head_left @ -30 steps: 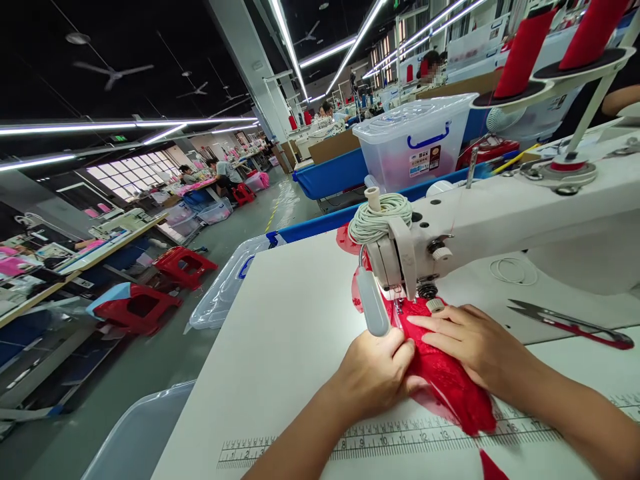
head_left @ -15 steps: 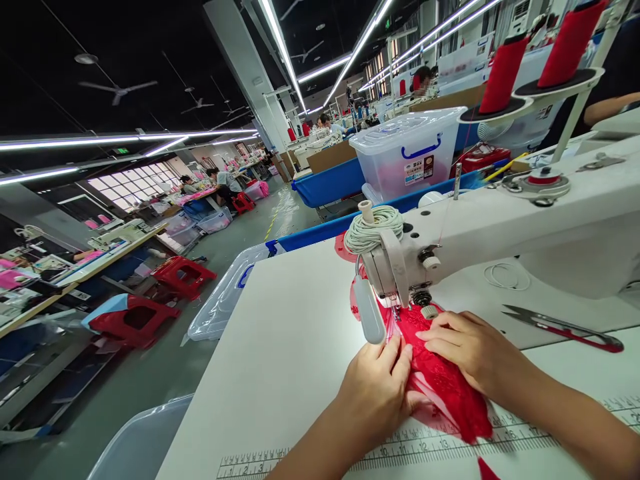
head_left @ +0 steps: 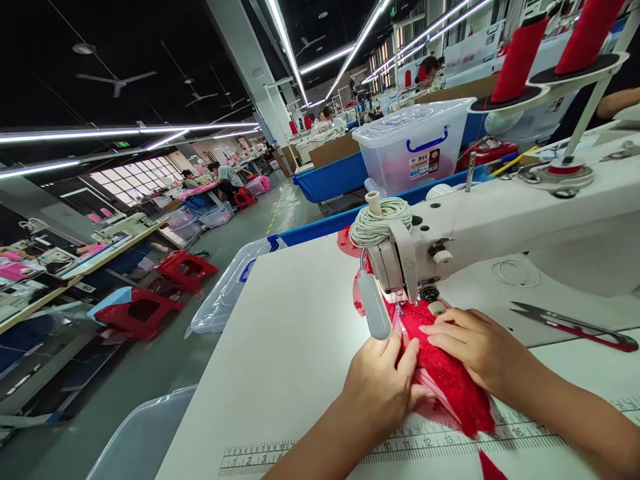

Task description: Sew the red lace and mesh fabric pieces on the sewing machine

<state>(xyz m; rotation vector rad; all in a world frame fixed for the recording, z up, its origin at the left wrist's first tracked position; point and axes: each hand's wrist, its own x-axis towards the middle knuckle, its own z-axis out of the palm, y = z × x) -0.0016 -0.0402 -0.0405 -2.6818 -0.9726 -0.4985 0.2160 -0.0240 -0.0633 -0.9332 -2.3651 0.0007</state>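
Red lace fabric (head_left: 445, 380) with a pale pink layer lies under the presser foot (head_left: 399, 308) of a white sewing machine (head_left: 480, 220). My left hand (head_left: 381, 377) pinches its left edge just in front of the foot, thumb and fingers close to the grey lamp (head_left: 375, 310). On the right side of the lace, my right hand (head_left: 475, 347) presses with curved fingers held together, near the machine's round knob (head_left: 437, 308). Sheer red fabric (head_left: 350, 241) shows behind the machine head. Whatever is beneath my palms is hidden.
Thread snips (head_left: 575, 327) lie on the right of the white table (head_left: 280, 333). A printed ruler (head_left: 390, 448) and red scrap (head_left: 490, 467) are along the front. Red thread cones (head_left: 520, 60) stand above the machine. Clear bins (head_left: 227, 287) flank the table's left edge; red stools (head_left: 135, 313) stand beyond.
The camera view has shifted slightly. My left thumb is spread a little further from the index finger. Both hands stay on the lace, which has hardly moved.
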